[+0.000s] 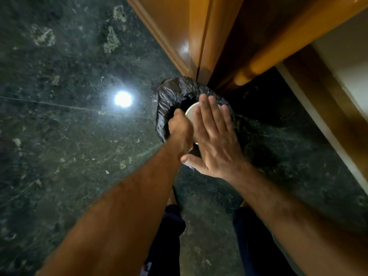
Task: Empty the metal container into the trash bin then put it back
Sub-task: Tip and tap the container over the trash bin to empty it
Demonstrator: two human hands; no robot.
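A trash bin [169, 96] lined with a black plastic bag stands on the floor against a wooden door frame. Over its opening I hold the metal container [190, 113] upside down, with its round pale base facing up. My left hand [180, 129] grips the container's side. My right hand [214, 136] lies flat with the fingers stretched out, its palm on the container's base. Both hands hide most of the container and the bin's inside.
The floor [69, 136] is dark green polished stone with a bright lamp reflection [122, 99]. Wooden door panels [179, 26] and a frame rise behind the bin. A pale wall [348, 62] runs at the right. My legs in dark trousers show at the bottom.
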